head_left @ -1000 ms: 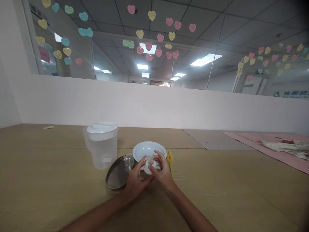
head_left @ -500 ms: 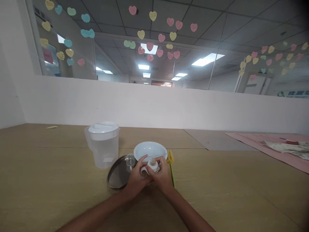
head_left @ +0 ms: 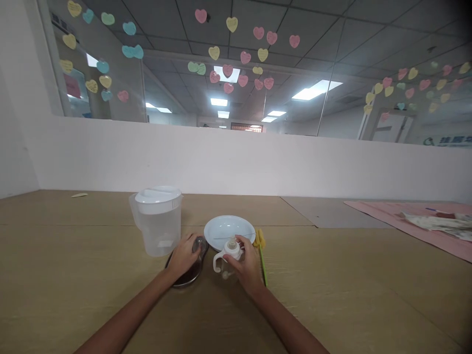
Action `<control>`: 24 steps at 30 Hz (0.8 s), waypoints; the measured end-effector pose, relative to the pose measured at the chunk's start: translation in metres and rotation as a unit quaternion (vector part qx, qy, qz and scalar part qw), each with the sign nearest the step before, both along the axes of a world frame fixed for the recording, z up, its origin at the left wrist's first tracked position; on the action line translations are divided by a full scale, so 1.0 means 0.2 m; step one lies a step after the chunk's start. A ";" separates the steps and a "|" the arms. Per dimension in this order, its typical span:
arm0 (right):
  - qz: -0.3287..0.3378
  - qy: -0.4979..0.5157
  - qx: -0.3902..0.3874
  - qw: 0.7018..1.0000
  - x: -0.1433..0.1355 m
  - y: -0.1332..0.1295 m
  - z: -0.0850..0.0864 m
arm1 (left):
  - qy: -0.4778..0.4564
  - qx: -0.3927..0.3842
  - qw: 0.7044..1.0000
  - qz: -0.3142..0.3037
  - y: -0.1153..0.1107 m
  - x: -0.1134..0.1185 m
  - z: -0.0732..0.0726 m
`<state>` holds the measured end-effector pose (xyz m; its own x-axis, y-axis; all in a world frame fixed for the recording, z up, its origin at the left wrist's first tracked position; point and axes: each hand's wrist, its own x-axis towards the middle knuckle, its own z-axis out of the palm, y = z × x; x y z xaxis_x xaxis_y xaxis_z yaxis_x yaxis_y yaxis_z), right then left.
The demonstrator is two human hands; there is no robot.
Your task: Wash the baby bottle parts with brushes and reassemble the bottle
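My right hand (head_left: 248,265) is closed round a baby bottle (head_left: 231,250) with a white collar, a teat on top and a curved white handle on its left side. The bottle stands upright in front of the white oval dish. Over the round metal tray (head_left: 187,279), my left hand (head_left: 186,255) has its fingers round a clear dome-shaped cap (head_left: 199,244). The cap is over the tray's right part; I cannot tell whether it still touches the tray. Much of the tray is hidden under the left hand.
A clear lidded water pitcher (head_left: 161,226) stands behind the tray. The white dish (head_left: 229,228) sits behind the bottle. To its right lies a yellow flower-shaped tool with a green stem (head_left: 262,258). A pink cloth (head_left: 379,212) lies far right, against the wall side.
My left hand has let go of the bottle and moved left to the clear cap on the tray. My right hand stays on the bottle, whose handle now shows fully.
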<state>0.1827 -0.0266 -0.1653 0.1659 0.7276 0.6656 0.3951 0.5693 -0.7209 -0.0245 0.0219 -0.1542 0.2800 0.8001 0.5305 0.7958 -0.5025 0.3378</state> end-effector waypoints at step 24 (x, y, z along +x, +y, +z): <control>0.019 -0.065 0.003 0.998 0.00 -0.01 0.00 | -0.218 0.044 0.966 -0.132 -0.32 0.38 0.09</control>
